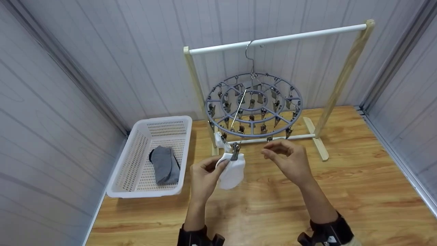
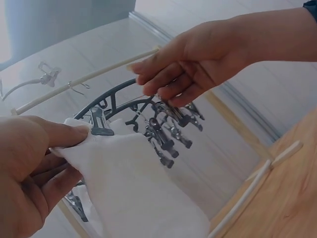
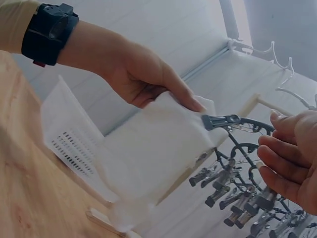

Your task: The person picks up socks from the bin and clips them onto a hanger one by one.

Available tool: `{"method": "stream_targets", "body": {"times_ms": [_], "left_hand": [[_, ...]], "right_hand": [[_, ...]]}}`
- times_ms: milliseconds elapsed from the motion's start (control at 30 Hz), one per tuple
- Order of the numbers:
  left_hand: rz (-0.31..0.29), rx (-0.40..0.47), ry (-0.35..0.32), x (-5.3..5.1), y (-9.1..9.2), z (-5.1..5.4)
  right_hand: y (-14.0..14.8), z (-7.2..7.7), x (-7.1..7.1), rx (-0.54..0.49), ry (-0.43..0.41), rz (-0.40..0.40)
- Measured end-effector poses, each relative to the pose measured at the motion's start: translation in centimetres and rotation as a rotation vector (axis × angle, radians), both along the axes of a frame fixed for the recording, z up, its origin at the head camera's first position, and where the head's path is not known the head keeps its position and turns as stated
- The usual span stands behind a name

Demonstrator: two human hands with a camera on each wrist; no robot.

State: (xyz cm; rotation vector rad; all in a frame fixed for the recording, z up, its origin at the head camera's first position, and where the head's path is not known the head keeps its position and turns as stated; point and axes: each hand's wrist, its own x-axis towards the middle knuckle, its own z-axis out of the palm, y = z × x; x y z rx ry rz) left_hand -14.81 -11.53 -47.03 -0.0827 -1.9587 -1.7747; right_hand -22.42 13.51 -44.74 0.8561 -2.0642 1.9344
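A white sock (image 1: 231, 172) hangs from a grey clip (image 1: 235, 152) at the front of the round clip hanger (image 1: 252, 131). My left hand (image 1: 205, 176) pinches the sock's top edge beside that clip, thumb on the near side. In the left wrist view the clip (image 2: 100, 122) bites the sock's fabric (image 2: 133, 178). My right hand (image 1: 290, 160) is held to the right of the sock, apart from it, fingers loosely bent with nothing between them. Another white piece of cloth (image 1: 222, 140) hangs from a clip just behind, at the hanger's left front.
A white plastic basket (image 1: 114, 186) stands at the left with folded grey cloth (image 1: 165, 165) inside. The hanger hooks over the white rail (image 1: 283, 40) of a wooden-legged rack (image 1: 344, 75). Several clips dangle from its rings. Panelled walls (image 1: 143, 51) enclose the wooden surface (image 1: 259, 212).
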Motion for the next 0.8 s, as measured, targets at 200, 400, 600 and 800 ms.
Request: {"method": "stream_targets", "body": {"times_ms": [200,400,600,800], "left_hand": [[0.009,-0.008,0.01,0.1,-0.7,0.2],[-0.006,0.004,0.01,0.3,-1.0,0.3],[-0.002,0.001,0.022,0.3,-1.3,0.4],[0.001,0.002,0.021,0.4,-1.4,0.5]], "right_hand": [[0.7,0.1,-0.6,-0.031,0.054,-0.082],[0.9,-0.2,-1.2,-0.015,0.026,-0.167],[0.8,-0.3,-1.5,0.06,0.017,-0.195],[0.5,-0.6,-1.6,0.101,-0.035,-0.128]]}}
